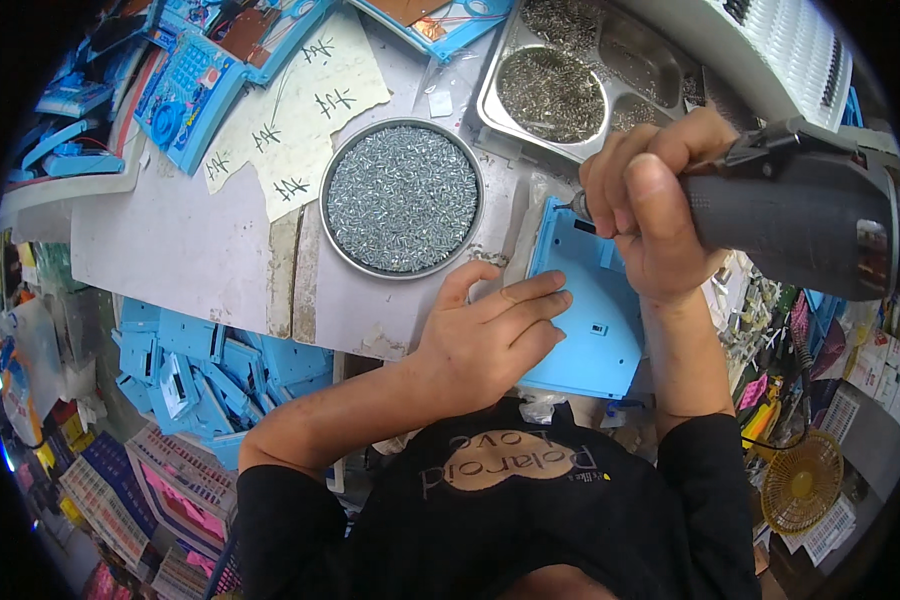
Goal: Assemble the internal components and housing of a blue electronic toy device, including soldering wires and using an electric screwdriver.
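Head view: the blue panel (607,362) lay right of centre, bit of the grey power driver (790,215) at its upper-left corner. I judged this corner in progress; could not tell how many fastenings were done or left. My right hand (660,190) was clenched round the driver; my left hand (485,335) lay spread over the panel's left side, grasping nothing. Blue casings (220,365) heaped lower left; bowl of small metal pieces (400,198) upper centre. Fist and driver hid the panel's upper right.

Single head-worn fisheye view, looking steeply down at workbench (195,245), close range.
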Action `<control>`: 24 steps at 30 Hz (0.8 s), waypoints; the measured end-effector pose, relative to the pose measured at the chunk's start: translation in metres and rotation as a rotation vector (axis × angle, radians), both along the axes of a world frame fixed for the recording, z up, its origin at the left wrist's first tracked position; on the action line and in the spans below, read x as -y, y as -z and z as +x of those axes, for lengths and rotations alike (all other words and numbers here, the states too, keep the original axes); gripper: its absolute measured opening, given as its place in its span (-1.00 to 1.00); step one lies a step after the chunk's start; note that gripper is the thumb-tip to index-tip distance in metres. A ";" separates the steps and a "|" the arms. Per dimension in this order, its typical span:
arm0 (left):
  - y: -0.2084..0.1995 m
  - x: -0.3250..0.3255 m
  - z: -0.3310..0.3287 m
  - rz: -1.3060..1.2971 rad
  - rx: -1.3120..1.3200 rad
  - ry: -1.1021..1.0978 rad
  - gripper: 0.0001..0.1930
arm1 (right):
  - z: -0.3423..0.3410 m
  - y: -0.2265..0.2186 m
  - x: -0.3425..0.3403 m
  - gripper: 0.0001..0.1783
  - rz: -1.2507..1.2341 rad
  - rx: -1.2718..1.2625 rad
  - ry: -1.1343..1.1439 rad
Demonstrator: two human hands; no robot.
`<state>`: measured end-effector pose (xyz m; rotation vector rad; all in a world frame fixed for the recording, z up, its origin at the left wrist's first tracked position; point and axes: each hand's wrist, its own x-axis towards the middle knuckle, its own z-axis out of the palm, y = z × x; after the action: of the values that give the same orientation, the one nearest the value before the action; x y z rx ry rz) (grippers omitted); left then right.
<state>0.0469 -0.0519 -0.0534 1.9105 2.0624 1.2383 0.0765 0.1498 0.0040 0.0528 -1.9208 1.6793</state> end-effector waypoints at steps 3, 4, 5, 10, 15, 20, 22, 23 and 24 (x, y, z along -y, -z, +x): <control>-0.001 -0.001 0.000 0.002 -0.007 -0.001 -0.82 | -0.001 -0.001 0.001 -0.76 0.000 0.012 0.017; -0.001 0.000 0.000 0.006 -0.015 0.000 -0.83 | -0.001 -0.005 0.001 -0.76 -0.016 0.007 -0.003; -0.001 0.000 0.000 0.010 -0.022 0.000 -0.83 | 0.002 -0.012 0.003 -0.76 -0.111 -0.028 -0.047; 0.003 0.002 0.001 0.025 -0.008 -0.023 -0.93 | 0.015 -0.007 0.009 -0.70 0.137 0.048 -0.010; 0.004 -0.001 0.002 0.062 0.056 -0.042 -0.89 | 0.019 0.001 0.015 -0.73 0.065 0.053 0.012; 0.006 -0.003 -0.005 0.107 0.243 -0.062 -0.82 | 0.029 -0.042 0.014 -0.69 -0.102 -0.045 -0.128; 0.000 -0.002 -0.009 0.121 0.212 -0.081 -0.81 | 0.040 -0.055 0.013 -0.69 -0.142 -0.096 -0.220; -0.003 -0.001 -0.009 0.128 0.197 -0.090 -0.80 | 0.046 -0.057 0.014 -0.69 -0.153 -0.080 -0.254; -0.005 0.000 -0.009 0.136 0.194 -0.089 -0.80 | 0.050 -0.058 0.017 -0.69 -0.168 -0.071 -0.269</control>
<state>0.0379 -0.0520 -0.0484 1.6869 2.0308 1.5530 0.1260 0.1326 0.0620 0.3138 -1.7753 1.9808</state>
